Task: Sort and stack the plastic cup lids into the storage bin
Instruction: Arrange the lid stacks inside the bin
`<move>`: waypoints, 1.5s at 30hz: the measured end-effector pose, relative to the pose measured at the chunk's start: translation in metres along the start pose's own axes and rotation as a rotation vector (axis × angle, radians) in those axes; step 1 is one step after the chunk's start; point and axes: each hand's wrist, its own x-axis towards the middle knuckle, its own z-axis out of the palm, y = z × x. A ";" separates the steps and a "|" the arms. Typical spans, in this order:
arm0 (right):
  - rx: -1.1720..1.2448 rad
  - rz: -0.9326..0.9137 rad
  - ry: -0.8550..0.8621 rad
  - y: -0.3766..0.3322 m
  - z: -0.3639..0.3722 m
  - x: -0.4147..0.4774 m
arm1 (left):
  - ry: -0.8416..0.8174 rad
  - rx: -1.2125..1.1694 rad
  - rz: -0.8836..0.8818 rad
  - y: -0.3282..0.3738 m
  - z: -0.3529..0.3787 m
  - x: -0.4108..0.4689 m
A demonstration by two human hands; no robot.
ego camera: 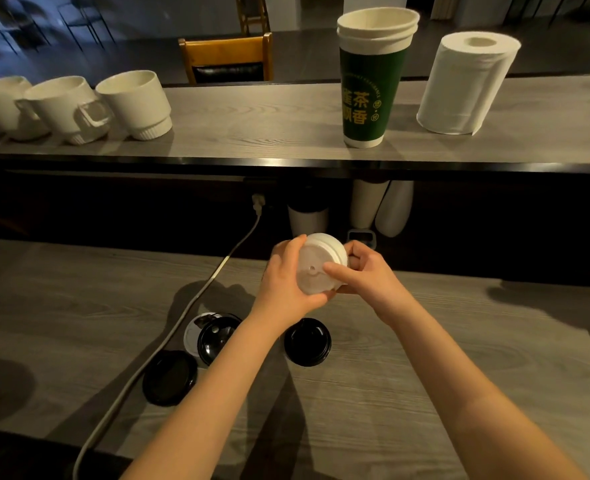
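A short stack of white plastic lids [316, 263] is held on edge above the grey wooden counter [425, 375]. My left hand [286, 282] cups its left side and underside. My right hand [366, 271] grips its right side, thumb lying across the top lid's face. On the counter below lie three black lids: one [308, 341] under my wrists, one [215, 338] resting on a white lid [191, 336], one [169, 377] nearest the front left. No storage bin is in view.
A grey cable [182, 317] runs across the counter from a wall socket [259, 202]. On the raised shelf stand white mugs [137, 103], nested green paper cups [373, 81] and a paper towel roll [466, 84]. White bottles [380, 206] stand under the shelf.
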 end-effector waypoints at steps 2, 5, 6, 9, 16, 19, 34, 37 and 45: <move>0.007 0.003 0.037 0.005 0.000 0.001 | -0.019 -0.006 0.029 -0.006 -0.001 0.001; 0.009 0.020 0.130 0.016 -0.005 0.003 | -0.142 -0.063 -0.054 -0.024 0.005 -0.001; -0.009 0.036 0.166 0.020 -0.009 0.003 | -0.177 -0.055 -0.103 -0.032 0.009 -0.002; -0.010 0.113 0.263 0.031 -0.021 0.002 | -0.308 0.078 -0.235 -0.060 0.029 -0.008; 0.138 0.200 0.368 0.048 -0.036 -0.013 | -0.494 0.408 -0.264 -0.088 0.074 -0.021; 0.162 0.207 0.371 0.051 -0.038 -0.017 | -0.450 0.449 -0.249 -0.088 0.079 -0.021; 0.146 0.031 0.448 0.011 -0.077 -0.082 | -0.129 0.136 -0.083 0.017 0.036 -0.013; 0.107 -0.005 0.509 0.005 -0.108 -0.109 | -0.096 0.120 0.031 0.057 0.045 -0.016; 0.137 -0.064 0.692 -0.005 -0.221 -0.187 | -0.101 0.118 0.275 0.171 0.118 -0.026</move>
